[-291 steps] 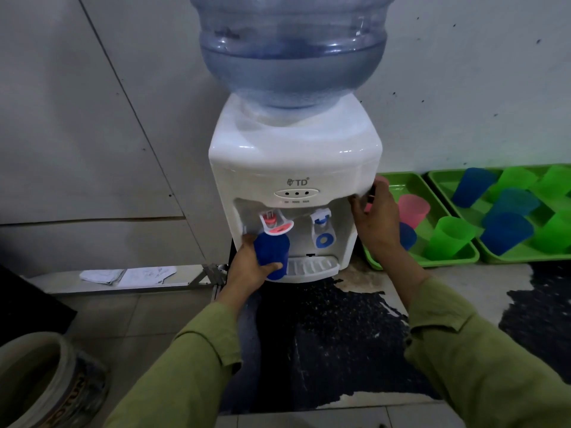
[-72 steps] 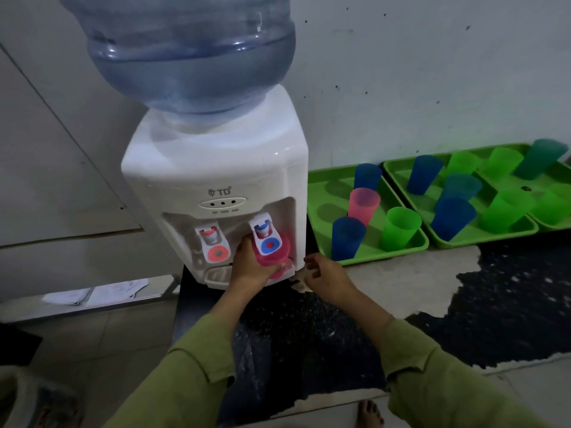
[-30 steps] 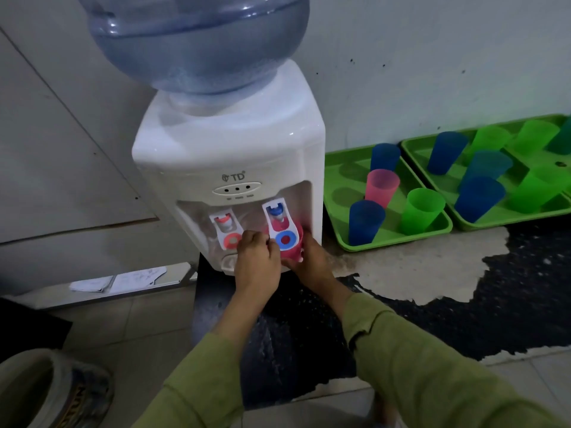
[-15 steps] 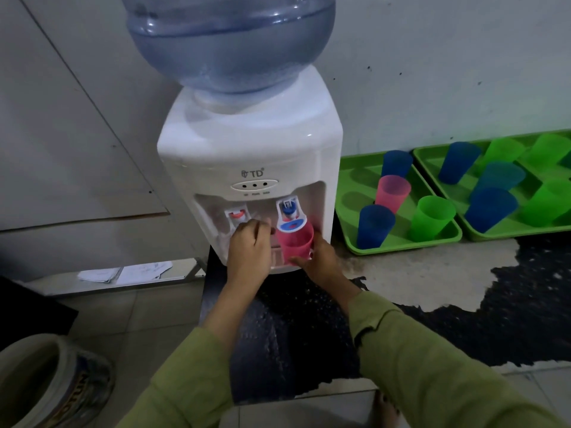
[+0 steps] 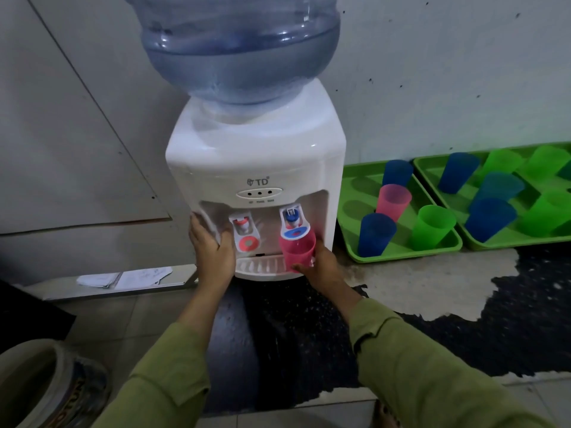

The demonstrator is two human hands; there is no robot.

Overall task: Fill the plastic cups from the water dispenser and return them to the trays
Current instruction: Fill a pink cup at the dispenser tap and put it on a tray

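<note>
The pink cup (image 5: pixel 297 253) stands upright under the blue tap (image 5: pixel 293 223) of the dispenser (image 5: pixel 256 156), its rim touching the tap's lever and its base just above the drip tray (image 5: pixel 259 265). The right hand (image 5: pixel 324 267) holds it from the right and below, fingers (image 5: pixel 301 267) curled and clamped on the cup's lower wall. The left hand (image 5: pixel 213 254) grips the dispenser's left front corner, fingers (image 5: pixel 196 222) on the outer side and the thumb inside the recess, next to the red tap (image 5: pixel 245 233). A big blue bottle (image 5: pixel 241 47) sits on top of the dispenser.

Just right of the dispenser lies a green tray (image 5: pixel 401 257) with four cups: a blue one (image 5: pixel 375 233) at the front, a second pink one (image 5: pixel 393 202) behind it, another blue one (image 5: pixel 397 173) at the back and a green one (image 5: pixel 432 225) at the front right. Its left side shows bare round hollows. Touching it on the right is a second tray (image 5: pixel 509 244) crowded with blue and green cups, some leaning. Both trays and the dispenser rest on a dark, worn surface (image 5: pixel 525 319) against the wall. Left of the dispenser lie folded papers (image 5: pixel 123 278), and a bucket (image 5: pixel 46 387) stands at the lower left on the tiled floor.
</note>
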